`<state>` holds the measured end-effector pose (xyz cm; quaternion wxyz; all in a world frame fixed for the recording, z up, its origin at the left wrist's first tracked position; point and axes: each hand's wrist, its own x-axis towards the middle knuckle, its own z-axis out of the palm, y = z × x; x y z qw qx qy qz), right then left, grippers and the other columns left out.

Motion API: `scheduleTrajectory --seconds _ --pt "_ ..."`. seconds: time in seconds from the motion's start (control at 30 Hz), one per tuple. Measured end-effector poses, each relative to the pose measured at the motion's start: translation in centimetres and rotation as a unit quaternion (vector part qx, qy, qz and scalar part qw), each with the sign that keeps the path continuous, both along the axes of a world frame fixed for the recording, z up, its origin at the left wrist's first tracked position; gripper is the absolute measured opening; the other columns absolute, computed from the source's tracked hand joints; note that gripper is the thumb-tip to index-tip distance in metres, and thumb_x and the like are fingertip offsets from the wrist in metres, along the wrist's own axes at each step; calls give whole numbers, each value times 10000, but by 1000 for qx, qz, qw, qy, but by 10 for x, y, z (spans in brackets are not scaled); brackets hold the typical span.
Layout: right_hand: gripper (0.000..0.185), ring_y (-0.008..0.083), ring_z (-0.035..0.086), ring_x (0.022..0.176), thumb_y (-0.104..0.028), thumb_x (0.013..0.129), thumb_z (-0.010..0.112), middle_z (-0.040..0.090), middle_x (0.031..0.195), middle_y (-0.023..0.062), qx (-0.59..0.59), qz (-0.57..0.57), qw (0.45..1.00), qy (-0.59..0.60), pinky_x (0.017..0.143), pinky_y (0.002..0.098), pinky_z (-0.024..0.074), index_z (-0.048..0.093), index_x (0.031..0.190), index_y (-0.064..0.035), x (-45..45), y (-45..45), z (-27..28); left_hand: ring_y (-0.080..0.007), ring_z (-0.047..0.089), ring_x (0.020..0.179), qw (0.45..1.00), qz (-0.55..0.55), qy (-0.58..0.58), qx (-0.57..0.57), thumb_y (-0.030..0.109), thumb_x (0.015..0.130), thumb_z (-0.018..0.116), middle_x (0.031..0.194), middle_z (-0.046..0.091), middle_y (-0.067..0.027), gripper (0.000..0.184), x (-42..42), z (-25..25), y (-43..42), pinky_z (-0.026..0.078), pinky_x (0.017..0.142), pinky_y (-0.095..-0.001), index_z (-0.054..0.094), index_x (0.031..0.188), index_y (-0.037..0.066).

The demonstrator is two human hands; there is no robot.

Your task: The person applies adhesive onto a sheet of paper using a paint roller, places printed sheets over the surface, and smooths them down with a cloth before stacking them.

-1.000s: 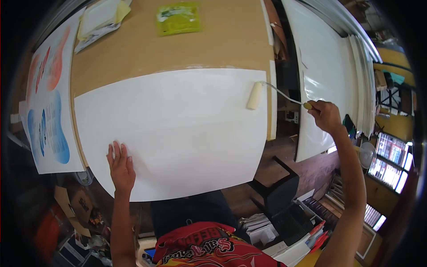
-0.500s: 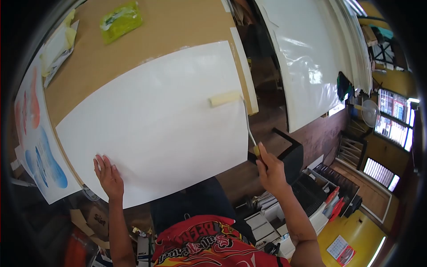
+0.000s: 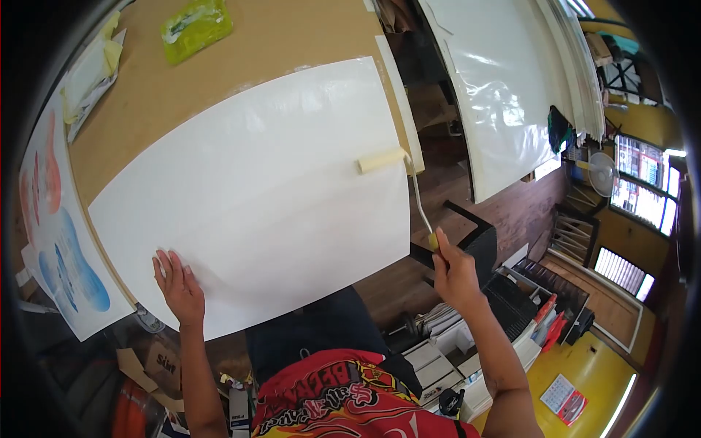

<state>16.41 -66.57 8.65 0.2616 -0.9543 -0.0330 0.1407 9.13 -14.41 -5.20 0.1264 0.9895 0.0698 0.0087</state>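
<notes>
A large white sheet [image 3: 270,190] lies on a brown board [image 3: 292,44]. My left hand [image 3: 179,287] rests flat on the sheet's lower left part, fingers stretched out. In my right hand [image 3: 456,270] is the handle of a paint roller [image 3: 381,161], gripped beyond the sheet's right edge. The roller's pale yellow sleeve lies over the sheet near that edge. Toward the far side of the board sits a yellow-green tray [image 3: 196,31] with white smears on it.
Left of the board hangs a print with red and blue shapes [image 3: 73,263]. Crumpled paper [image 3: 91,84] lies at the board's left edge. Across a gap to the right stands a glossy white panel [image 3: 496,95]. A dark chair [image 3: 475,248] is near my right hand.
The roller and my right hand have shifted a little to the right, toward the sheet's right edge. My left hand stays in the same place on the sheet.
</notes>
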Motion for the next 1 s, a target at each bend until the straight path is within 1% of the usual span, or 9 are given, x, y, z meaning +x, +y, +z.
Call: scheduleTrajectory --seconds 0.17,0.27,0.37,0.47,0.63,0.73,0.87,0.93,1.0 --pt "381 459 614 735 -32 899 580 624 804 270 0 -3 999 -39 648 499 483 561 1273 33 101 41 -19 -448 337 1431 1000 -17 -15 9 77 995 516 1528 409 -235 453 -2 -3 2 306 1156 -485 488 1442 10" --pt "413 461 616 744 -32 897 579 630 822 268 5 4 999 -50 655 503 487 536 1302 31 89 32 -31 -447 339 1430 1000 -21 -13 6 78 996 517 1525 413 -236 453 0 -1 2 298 1160 -481 487 1443 10" --pt "524 459 631 755 -28 881 586 632 834 264 -14 -5 1000 1 683 491 514 478 1391 22 11 4 -20 -446 336 1432 1000 -12 -14 -4 76 994 519 1526 411 -236 454 1 1 -1 294 1163 -479 487 1442 10" --pt "551 452 640 761 -26 873 595 636 839 263 -15 -34 999 9 679 498 519 469 1407 23 -18 10 -13 -445 333 1434 1000 -10 -10 0 75 993 518 1526 410 -238 456 1 -1 2 293 1164 -478 485 1443 9" --pt "499 459 638 748 -25 861 602 638 812 270 -47 -1 998 -45 677 520 514 520 1349 38 102 32 -49 -440 330 1439 999 -32 -21 18 58 988 519 1527 406 -243 468 0 -1 3 291 1164 -474 473 1450 3" --pt "460 452 640 739 -30 862 598 635 771 259 -14 -23 999 -36 671 516 513 546 1313 45 146 45 -43 -437 299 1456 999 -27 -9 21 86 989 534 1548 390 -212 466 2 1 3 301 1160 -483 481 1445 9" --pt "525 441 624 729 -38 891 582 627 773 230 -21 62 997 -42 658 505 497 465 1401 13 64 -14 -43 -422 307 1456 1000 -2 -4 -2 101 982 573 1549 385 -215 479 0 2 -2 302 1161 -475 484 1443 8" --pt "536 427 643 760 -24 887 598 661 851 225 -21 64 998 -3 679 480 515 501 1414 -40 22 -43 -20 -406 318 1456 1000 13 3 5 96 977 590 1550 378 -225 489 1 3 -4 304 1161 -461 483 1447 16" --pt "503 413 654 753 -21 883 616 677 875 220 -11 87 996 -6 679 457 524 555 1381 -55 31 -65 -1 -388 326 1454 998 55 7 -20 121 956 635 1553 383 -207 506 2 3 -8 318 1156 -454 505 1439 44"
